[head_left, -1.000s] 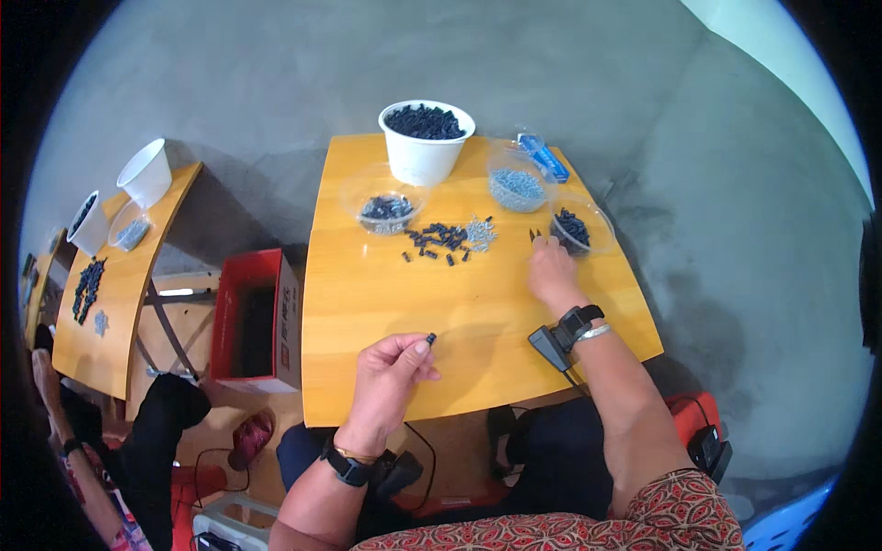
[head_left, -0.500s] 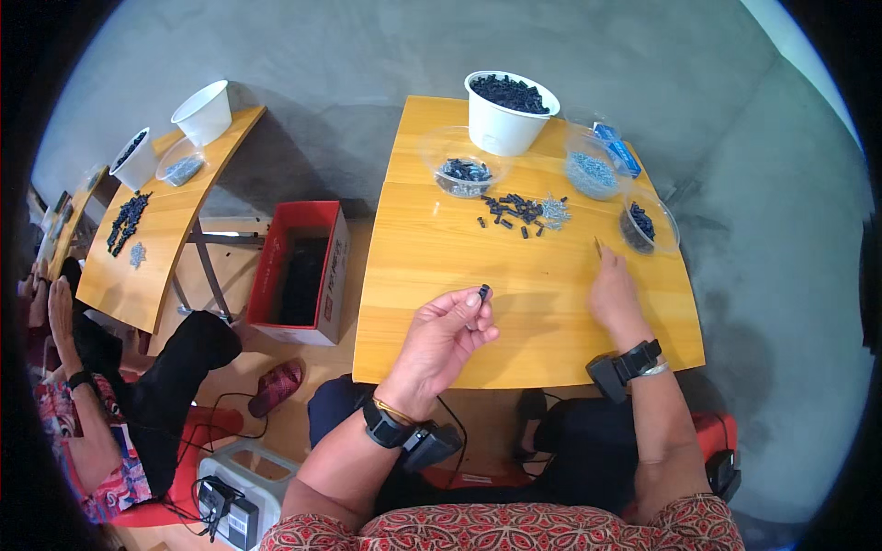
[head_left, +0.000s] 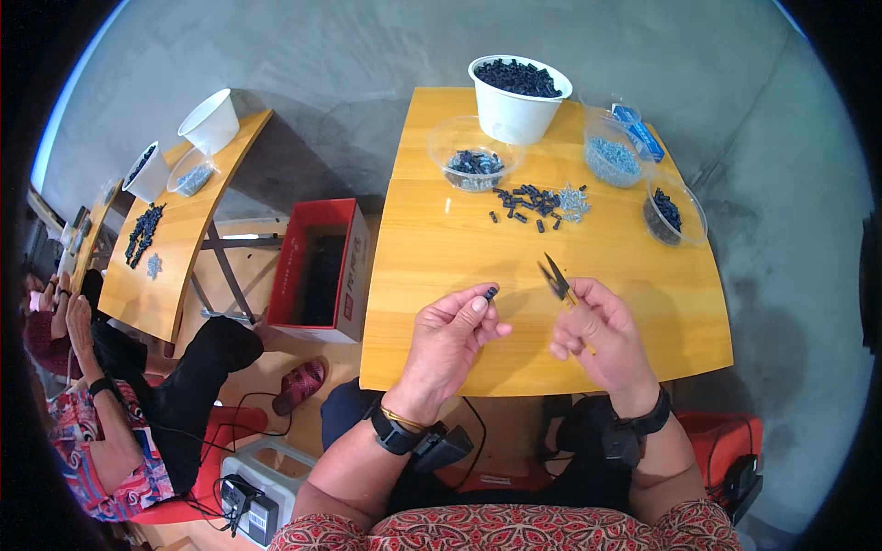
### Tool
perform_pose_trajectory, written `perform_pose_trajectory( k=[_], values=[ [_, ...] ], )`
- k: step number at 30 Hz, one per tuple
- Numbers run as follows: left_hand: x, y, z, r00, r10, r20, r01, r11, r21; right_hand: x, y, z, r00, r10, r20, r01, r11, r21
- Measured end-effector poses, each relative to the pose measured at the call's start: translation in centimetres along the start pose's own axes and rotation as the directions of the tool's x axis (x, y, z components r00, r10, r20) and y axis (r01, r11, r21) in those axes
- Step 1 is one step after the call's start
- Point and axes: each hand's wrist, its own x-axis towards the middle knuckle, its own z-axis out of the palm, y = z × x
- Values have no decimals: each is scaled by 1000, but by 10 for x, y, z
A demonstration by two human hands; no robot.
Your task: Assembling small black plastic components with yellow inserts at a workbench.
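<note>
My left hand (head_left: 439, 342) pinches a small black plastic piece (head_left: 491, 293) between thumb and fingertips, above the near half of the wooden table (head_left: 441, 257). To its right, my right hand (head_left: 604, 338) is closed round yellow-handled thread snips (head_left: 557, 278). The snips' dark blades are parted and point away from me, up and to the left. A short gap separates them from the black piece. Beyond both hands lie a loose heap of similar black pieces (head_left: 526, 202) and a small pile of silver screws (head_left: 575, 204).
A white tub (head_left: 516, 119) full of black pieces stands at the back. Clear bowls hold mixed parts (head_left: 475, 171), screws (head_left: 614, 162) and black pieces (head_left: 663, 216); a blue box (head_left: 640, 133) lies behind. Left are a red carton (head_left: 287, 266) and another person's table (head_left: 175, 266).
My right hand has come left and nearer from the table's right side, and the snips now show clearly. My left hand keeps its pinch on the black piece.
</note>
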Motion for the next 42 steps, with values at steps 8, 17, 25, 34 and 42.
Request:
perform_pose_trajectory(
  k=[8, 17, 25, 34, 42],
  values=[
    [0, -3, 0, 999, 49, 3, -49, 999, -4, -8, 19, 9, 991, -110, 71, 131, 871, -474],
    [-3, -1, 3, 993, 91, -71, -88, 996, 34, -3, 14, 21, 949, -230, 215, 309, 551, -775],
    [-3, -3, 2, 990, 122, -70, -116, 990, 86, -3, 16, 20, 962, -188, 197, 269, 546, -793],
    [-2, -3, -3, 1000, 19, 0, -19, 1000, 5, 0, 14, 14, 974, -139, 177, 225, 593, -773],
    [-3, 0, -2, 997, -61, 40, 62, 998, -29, -1, 11, 16, 969, -137, 205, 246, 602, -760]
  ],
)
